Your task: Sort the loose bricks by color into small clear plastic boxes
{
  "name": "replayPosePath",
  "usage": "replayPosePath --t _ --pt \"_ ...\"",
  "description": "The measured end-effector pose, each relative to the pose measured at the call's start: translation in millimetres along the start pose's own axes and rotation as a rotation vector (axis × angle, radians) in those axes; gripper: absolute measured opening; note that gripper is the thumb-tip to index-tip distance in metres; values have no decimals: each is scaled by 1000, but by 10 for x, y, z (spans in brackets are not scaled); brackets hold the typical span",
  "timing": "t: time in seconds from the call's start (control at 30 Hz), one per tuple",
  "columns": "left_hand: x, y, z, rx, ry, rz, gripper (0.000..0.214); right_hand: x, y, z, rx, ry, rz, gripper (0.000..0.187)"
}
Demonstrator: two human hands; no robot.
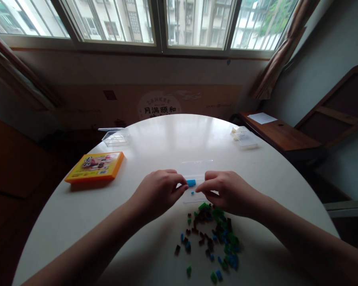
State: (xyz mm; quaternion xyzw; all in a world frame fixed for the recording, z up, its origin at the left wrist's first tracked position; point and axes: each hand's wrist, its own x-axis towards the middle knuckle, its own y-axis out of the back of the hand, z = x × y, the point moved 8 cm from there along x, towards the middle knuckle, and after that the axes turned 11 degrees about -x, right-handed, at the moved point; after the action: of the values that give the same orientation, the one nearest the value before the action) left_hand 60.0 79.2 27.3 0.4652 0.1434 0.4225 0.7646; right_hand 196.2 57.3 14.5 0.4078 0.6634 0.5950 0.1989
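Careful here: one brush from the right hand (223,190), index finger out, narrowly parted and apparently empty, could flick that tiny blue brick (192,193) away! And the blue block (191,183)? Pinched at the left hand's (164,187) fingertips, between both hands; a loose pinch might drop it.

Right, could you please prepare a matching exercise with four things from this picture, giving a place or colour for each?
Things
1. yellow-orange box
2. larger blue piece
3. loose bricks
4. white paper

Places or colours
A. on brown wooden furniture
B. mixed green, blue and dark brown
C. on the left side of the white table
D. at the left hand's fingertips

Pairs: 1-C, 2-D, 3-B, 4-A
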Motion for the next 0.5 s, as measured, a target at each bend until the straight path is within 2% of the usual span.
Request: replayPosePath --t 0.17,0.5 --pt "-60 -25 -32 -2 -190 -130 14 45 -70 -53 -39 75 -26 32" --pt "-79 -127 -48 12 -212 -246 15 47 -89 -21 -91 23 -79 33"
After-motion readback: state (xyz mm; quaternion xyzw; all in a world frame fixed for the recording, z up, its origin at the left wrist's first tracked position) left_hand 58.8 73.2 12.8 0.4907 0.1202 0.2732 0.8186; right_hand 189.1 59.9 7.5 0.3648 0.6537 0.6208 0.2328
